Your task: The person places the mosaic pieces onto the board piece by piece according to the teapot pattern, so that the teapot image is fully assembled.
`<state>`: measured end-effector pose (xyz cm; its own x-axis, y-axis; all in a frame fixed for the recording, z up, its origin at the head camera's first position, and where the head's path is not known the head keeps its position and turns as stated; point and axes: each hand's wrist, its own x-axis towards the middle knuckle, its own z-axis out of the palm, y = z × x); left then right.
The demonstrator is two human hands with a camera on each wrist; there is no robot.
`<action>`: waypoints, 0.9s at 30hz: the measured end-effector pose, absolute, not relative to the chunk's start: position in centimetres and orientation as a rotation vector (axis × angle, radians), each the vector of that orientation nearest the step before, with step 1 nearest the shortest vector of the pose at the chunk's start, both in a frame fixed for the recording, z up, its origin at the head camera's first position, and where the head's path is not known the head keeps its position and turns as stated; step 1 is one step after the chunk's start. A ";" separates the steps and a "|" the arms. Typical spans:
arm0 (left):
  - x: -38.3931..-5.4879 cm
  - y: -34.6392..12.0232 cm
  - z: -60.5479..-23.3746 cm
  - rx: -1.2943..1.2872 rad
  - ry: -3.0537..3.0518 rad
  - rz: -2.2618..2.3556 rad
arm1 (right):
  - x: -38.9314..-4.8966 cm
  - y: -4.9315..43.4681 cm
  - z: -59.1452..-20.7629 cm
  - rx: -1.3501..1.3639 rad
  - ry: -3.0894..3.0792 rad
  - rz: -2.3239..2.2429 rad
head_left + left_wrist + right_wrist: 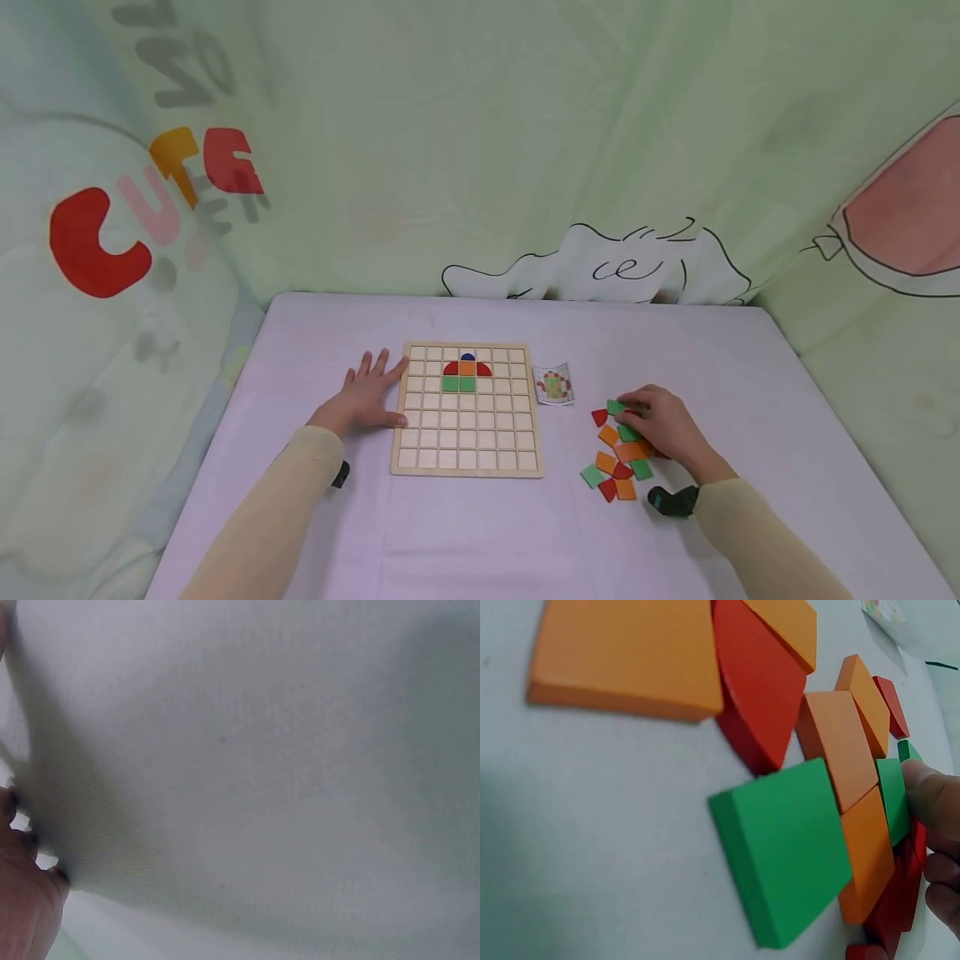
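Note:
A wooden grid board [401, 433] lies flat on the table. Near its top sit a blue piece [468, 357], an orange square [467, 368], red rounded pieces [483, 369] on either side and two green squares [458, 383] below. My left hand [363, 400] rests spread at the board's left edge, thumb and index fingertip on the frame. At the top of a loose pile of tiles, my right hand [660, 421] pinches a green tile [615, 407]. The right wrist view shows the thumb on that green tile [907, 750], beside another green tile [891, 799]. Fabric fills most of the left wrist view.
A small pattern card [553, 384] lies along the board's right side. Several orange, red and green tiles [626, 489] are scattered right of the board, some overlapping. A black wrist device [673, 502] sits by the right sleeve. Printed cloth [375, 167] hangs behind the table.

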<state>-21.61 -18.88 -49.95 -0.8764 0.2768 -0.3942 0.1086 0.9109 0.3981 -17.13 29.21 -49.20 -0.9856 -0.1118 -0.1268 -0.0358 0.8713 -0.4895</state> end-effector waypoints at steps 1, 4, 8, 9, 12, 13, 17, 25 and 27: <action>-21.7 -18.9 -50.1 0.279 2.621 0.506 | -17.1 29.2 -49.2 -0.113 2.889 -0.751; -21.8 -19.0 -50.4 0.276 2.620 0.506 | -17.2 29.3 -49.1 -0.104 2.882 -0.744; -22.0 -19.0 -50.6 0.271 2.618 0.510 | -17.3 29.4 -49.0 -0.089 2.883 -0.738; -22.0 -19.0 -50.6 0.269 2.618 0.510 | -17.3 29.4 -49.0 -0.087 2.884 -0.741; -22.1 -19.0 -50.6 0.263 2.611 0.498 | -17.2 29.4 -49.0 -0.083 2.881 -0.741; -22.0 -19.0 -50.6 0.264 2.609 0.498 | -17.2 29.4 -49.0 -0.078 2.876 -0.748; -21.9 -19.0 -50.5 0.266 2.608 0.506 | -17.3 29.2 -48.4 -0.055 2.865 -0.786; -21.5 -18.8 -49.4 0.276 2.610 0.511 | -18.4 27.5 -47.4 -0.147 2.892 -0.830; -21.2 -18.7 -48.9 0.274 2.605 0.508 | -18.8 26.8 -47.4 -0.186 2.901 -0.830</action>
